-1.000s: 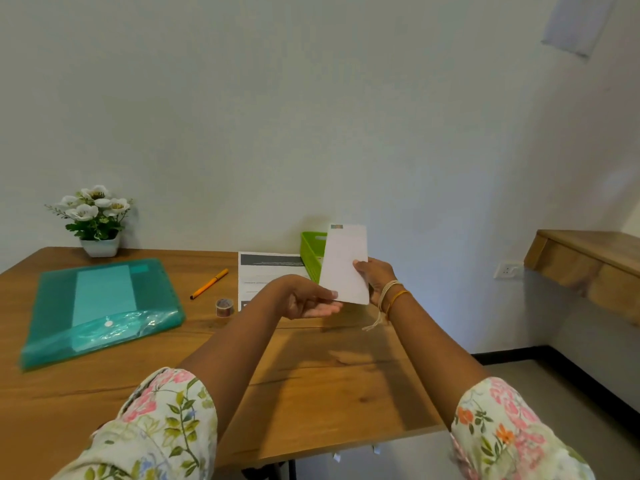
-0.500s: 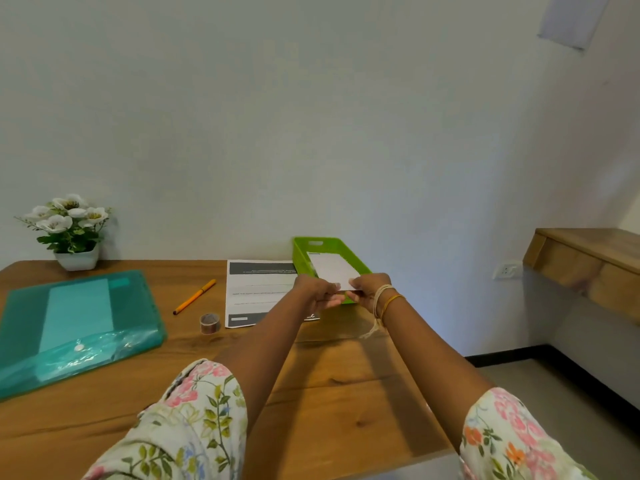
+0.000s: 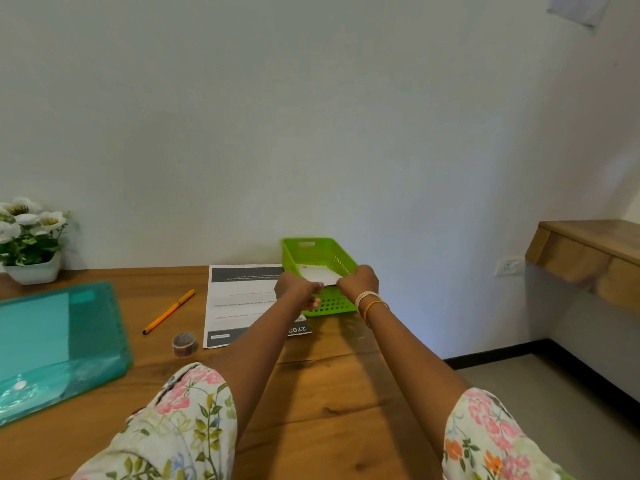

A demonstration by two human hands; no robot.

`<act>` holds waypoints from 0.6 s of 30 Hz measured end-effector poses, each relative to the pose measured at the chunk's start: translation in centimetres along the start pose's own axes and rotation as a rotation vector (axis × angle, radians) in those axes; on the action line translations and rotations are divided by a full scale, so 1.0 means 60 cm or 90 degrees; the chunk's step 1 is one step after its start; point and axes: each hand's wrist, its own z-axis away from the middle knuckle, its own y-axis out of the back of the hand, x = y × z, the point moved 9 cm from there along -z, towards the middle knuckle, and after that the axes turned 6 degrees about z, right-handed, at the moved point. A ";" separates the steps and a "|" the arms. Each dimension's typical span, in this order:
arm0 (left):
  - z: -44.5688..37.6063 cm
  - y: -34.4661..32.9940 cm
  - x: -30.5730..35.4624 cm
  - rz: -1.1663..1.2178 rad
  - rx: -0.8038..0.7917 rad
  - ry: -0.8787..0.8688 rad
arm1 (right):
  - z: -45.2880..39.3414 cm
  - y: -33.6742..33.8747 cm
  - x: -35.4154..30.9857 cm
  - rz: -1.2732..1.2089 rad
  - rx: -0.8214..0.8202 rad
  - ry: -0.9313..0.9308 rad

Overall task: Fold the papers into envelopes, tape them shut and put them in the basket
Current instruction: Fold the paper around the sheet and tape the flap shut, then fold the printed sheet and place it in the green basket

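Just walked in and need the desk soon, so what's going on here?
A person in floral sleeves is lowering a folded white envelope into the green basket at the back of the wooden desk. The left hand and right hand each pinch its near edge. One printed sheet lies unfolded beside the basket, with a tape roll, an orange pen and a teal folder further left.

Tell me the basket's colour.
Bright green basket, with slotted walls; it shows in the head view.
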 end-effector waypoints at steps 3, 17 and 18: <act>-0.008 0.000 0.001 -0.038 -0.008 -0.023 | -0.007 -0.009 0.008 0.029 0.031 0.036; 0.062 0.098 -0.037 -0.329 -0.008 -0.234 | 0.131 -0.057 -0.021 0.065 0.081 0.211; 0.073 0.110 -0.041 -0.358 -0.007 -0.249 | 0.148 -0.075 -0.025 0.092 0.060 0.238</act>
